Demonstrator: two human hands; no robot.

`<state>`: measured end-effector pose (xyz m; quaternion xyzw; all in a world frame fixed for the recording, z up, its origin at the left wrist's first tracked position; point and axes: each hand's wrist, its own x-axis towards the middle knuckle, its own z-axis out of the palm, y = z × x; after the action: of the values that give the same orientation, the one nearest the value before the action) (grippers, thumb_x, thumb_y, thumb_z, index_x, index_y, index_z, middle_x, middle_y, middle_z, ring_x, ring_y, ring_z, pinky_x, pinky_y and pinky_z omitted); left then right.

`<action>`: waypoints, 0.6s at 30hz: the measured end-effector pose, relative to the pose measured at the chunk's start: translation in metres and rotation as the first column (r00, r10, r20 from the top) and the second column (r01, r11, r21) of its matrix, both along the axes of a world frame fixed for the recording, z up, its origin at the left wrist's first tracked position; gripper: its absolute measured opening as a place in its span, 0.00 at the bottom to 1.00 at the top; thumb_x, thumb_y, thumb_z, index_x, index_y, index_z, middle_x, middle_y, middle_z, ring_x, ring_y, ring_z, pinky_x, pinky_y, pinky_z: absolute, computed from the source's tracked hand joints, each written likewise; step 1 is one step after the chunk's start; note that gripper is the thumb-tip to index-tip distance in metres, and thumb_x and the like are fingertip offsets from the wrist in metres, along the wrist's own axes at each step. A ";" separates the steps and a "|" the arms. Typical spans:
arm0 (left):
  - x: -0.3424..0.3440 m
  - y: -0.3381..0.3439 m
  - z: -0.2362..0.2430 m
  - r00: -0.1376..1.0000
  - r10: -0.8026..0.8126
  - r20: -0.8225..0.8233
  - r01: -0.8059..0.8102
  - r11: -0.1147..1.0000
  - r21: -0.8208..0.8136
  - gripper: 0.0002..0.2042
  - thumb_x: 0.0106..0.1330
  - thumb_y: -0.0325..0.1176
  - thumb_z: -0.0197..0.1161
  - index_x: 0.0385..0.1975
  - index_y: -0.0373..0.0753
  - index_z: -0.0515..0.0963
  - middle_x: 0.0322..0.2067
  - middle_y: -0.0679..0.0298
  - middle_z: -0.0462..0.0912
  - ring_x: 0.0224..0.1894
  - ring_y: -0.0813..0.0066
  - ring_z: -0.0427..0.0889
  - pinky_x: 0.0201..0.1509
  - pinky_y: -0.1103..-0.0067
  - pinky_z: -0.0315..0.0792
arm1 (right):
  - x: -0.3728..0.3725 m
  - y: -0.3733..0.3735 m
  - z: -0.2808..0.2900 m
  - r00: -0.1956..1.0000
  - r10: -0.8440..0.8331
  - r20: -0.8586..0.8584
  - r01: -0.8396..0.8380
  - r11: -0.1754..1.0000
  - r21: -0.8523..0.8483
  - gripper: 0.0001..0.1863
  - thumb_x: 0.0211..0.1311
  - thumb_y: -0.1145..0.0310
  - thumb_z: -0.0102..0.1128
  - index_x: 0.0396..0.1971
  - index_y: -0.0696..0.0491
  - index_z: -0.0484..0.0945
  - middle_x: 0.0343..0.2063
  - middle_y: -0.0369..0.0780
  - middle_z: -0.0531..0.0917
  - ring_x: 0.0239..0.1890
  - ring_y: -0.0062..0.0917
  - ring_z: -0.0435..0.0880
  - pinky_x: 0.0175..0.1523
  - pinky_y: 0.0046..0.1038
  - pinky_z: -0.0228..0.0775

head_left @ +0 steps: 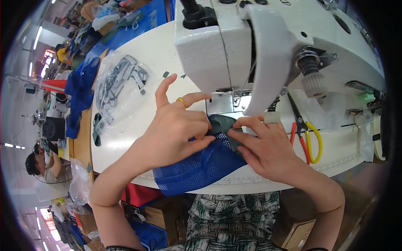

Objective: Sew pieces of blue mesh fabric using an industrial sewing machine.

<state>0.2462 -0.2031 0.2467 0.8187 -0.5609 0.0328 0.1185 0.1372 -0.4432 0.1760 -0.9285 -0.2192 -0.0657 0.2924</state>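
Note:
My left hand [180,129], with a gold-coloured ring, grips the folded cloth with thumb and curled fingers; two other fingers are raised toward the machine's metal plate [218,106]. My right hand [268,148] holds a dark green fabric piece [222,122] between fingers and thumb, over the blue mesh fabric [197,167] that hangs past the table's front edge. Both hands are just in front of the white sewing machine [213,54]'s plate. Red- and yellow-handled scissors [314,142] lie right of my right hand.
A clear bag of grey pieces [119,83] and small green scraps lie at the left of the white table [134,163]. Blue cloth [79,96] lies beyond on a wooden edge. A co-worker [44,163] is at far left; cardboard boxes [159,217] stand below the table.

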 end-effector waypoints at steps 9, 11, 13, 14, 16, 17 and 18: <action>-0.001 -0.026 -0.014 0.896 0.300 -0.328 -0.295 0.953 0.067 0.06 0.58 0.24 0.69 0.27 0.43 0.79 0.30 0.67 0.82 0.49 0.62 0.83 0.77 0.41 0.43 | 0.000 0.002 0.003 1.000 0.017 0.026 -0.017 1.000 0.020 0.23 0.60 0.71 0.68 0.57 0.50 0.84 0.56 0.34 0.79 0.53 0.35 0.74 0.54 0.37 0.65; 0.009 -0.030 -0.021 0.859 0.292 -0.420 -0.305 0.952 0.038 0.06 0.57 0.21 0.67 0.26 0.43 0.79 0.31 0.67 0.82 0.49 0.62 0.82 0.76 0.43 0.47 | 0.000 0.002 0.004 1.000 0.021 -0.017 -0.020 1.000 0.019 0.22 0.59 0.71 0.68 0.56 0.50 0.84 0.57 0.35 0.79 0.53 0.35 0.74 0.54 0.37 0.66; 0.011 -0.029 -0.032 0.820 0.278 -0.500 -0.315 0.949 0.011 0.08 0.55 0.18 0.64 0.26 0.43 0.80 0.33 0.67 0.82 0.48 0.62 0.82 0.75 0.46 0.51 | 0.001 0.002 0.003 1.000 0.020 -0.012 -0.019 1.000 0.023 0.23 0.59 0.71 0.67 0.56 0.50 0.84 0.57 0.35 0.79 0.53 0.35 0.74 0.54 0.38 0.66; 0.006 -0.027 -0.042 0.880 0.224 -0.418 -0.292 0.951 -0.105 0.07 0.54 0.19 0.65 0.25 0.44 0.81 0.34 0.68 0.81 0.48 0.64 0.82 0.73 0.49 0.52 | 0.002 0.002 0.002 1.000 0.017 -0.009 -0.017 0.999 0.027 0.23 0.59 0.71 0.67 0.56 0.50 0.83 0.57 0.35 0.79 0.53 0.36 0.74 0.54 0.38 0.66; -0.006 -0.027 -0.046 0.932 0.169 -0.322 -0.247 0.944 -0.218 0.07 0.54 0.20 0.66 0.25 0.44 0.82 0.34 0.70 0.81 0.48 0.66 0.82 0.71 0.53 0.53 | 0.001 0.001 0.001 1.000 0.014 -0.011 -0.013 0.999 0.037 0.23 0.59 0.71 0.67 0.56 0.50 0.83 0.57 0.36 0.78 0.53 0.37 0.74 0.54 0.39 0.66; -0.013 -0.027 -0.044 0.971 0.144 -0.189 -0.192 0.945 -0.264 0.07 0.53 0.22 0.66 0.25 0.46 0.84 0.36 0.71 0.81 0.48 0.68 0.81 0.68 0.56 0.54 | 0.000 0.001 0.000 1.000 0.013 -0.015 -0.013 0.999 0.047 0.23 0.59 0.71 0.67 0.57 0.50 0.83 0.58 0.36 0.78 0.53 0.38 0.74 0.54 0.39 0.66; -0.020 -0.027 -0.041 0.991 0.120 -0.053 -0.130 0.944 -0.303 0.08 0.53 0.23 0.67 0.26 0.48 0.85 0.38 0.73 0.82 0.47 0.70 0.81 0.65 0.59 0.54 | -0.001 0.000 0.000 1.000 0.011 -0.014 -0.010 0.999 0.048 0.23 0.59 0.71 0.67 0.57 0.50 0.83 0.58 0.36 0.78 0.53 0.38 0.74 0.54 0.39 0.66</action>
<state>0.2263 -0.2304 0.2056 0.8249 -0.4938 0.1130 0.2508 0.1367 -0.4429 0.1755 -0.9206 -0.2202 -0.0626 0.3165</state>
